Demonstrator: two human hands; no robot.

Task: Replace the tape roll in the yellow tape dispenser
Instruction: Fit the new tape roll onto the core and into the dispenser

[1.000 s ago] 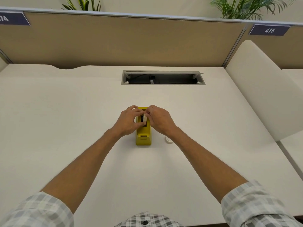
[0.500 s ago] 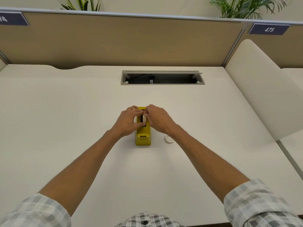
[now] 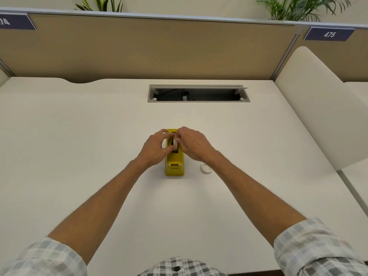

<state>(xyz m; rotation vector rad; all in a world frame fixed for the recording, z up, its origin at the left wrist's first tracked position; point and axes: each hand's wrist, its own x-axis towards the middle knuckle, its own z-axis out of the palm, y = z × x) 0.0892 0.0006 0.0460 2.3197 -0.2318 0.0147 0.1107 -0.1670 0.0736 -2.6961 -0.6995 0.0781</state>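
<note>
Both hands are right over the yellow tape dispenser (image 3: 174, 164), which stands on the white desk (image 3: 79, 146) with its long body running away from the person. The left hand (image 3: 154, 149) curls in from the left side, thumb low against the dispenser's flank and fingers arched over the top. The right hand (image 3: 194, 145) comes in from the other side, its fingertips pinched together just above the slot. Between the two sets of fingertips sits the tape roll (image 3: 175, 143), white with a dark hub, upright in the dispenser's cradle; both hands are pinching it, though whether it is fully seated I cannot tell. Nearer the person than the fingers, the dispenser's cutter end shows bare and untouched. Just beyond the right wrist, apart from the dispenser, a small white round piece (image 3: 206, 168) lies flat on the desk.
</note>
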